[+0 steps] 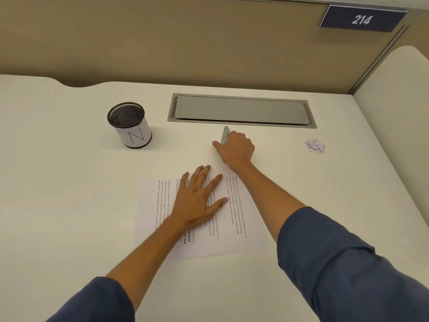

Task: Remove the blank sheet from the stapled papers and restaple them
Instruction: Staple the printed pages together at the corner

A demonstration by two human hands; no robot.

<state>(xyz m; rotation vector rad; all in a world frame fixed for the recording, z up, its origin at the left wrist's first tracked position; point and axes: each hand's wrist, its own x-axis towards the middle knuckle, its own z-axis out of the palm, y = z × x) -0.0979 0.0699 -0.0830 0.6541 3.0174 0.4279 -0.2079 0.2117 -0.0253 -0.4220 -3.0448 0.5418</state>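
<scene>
White desk, beige partition. My left hand lies flat on the papers; my right hand grips, seemingly, a stapler beyond.

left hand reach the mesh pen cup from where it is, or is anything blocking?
Probably yes. The left hand lies flat on the printed sheets; the mesh pen cup stands ahead to its left, with only bare desk between. The right hand, on the stapler, is off to the other side.

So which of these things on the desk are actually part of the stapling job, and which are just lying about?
Part of the job:
- printed papers, pressed flat by the left hand
- stapler, gripped by the right hand

Just lying about:
- mesh pen cup
- crumpled paper ball
- grey cable hatch
- sign reading 214
</scene>
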